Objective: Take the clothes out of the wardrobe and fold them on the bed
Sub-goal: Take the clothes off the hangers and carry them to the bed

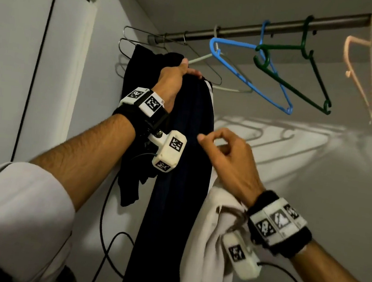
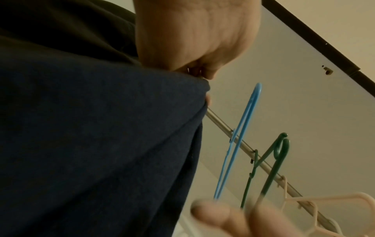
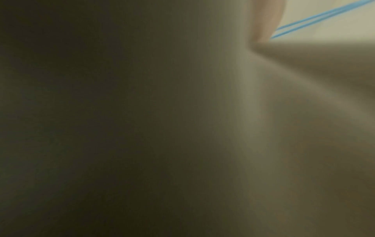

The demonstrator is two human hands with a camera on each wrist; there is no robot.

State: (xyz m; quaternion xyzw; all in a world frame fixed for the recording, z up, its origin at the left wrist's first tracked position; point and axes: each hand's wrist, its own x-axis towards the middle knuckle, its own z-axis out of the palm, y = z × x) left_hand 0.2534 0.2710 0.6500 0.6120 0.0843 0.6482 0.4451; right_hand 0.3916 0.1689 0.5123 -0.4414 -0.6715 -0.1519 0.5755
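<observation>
Dark navy trousers with a white side stripe hang from the left hand, its fingers curled over their top edge, while the right hand, fingers loosely curled, holds a cream garment draped beneath its fingers.

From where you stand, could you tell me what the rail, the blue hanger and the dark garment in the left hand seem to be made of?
Rail: likely metal, a dull grey tube with a soft sheen.
Blue hanger: apparently moulded plastic, with uniform bright colour and smooth rounded bars.
Dark garment: soft navy fabric, matte, hanging in long folds with a white side stripe; the fibre cannot be told. The left hand grips its top.
</observation>
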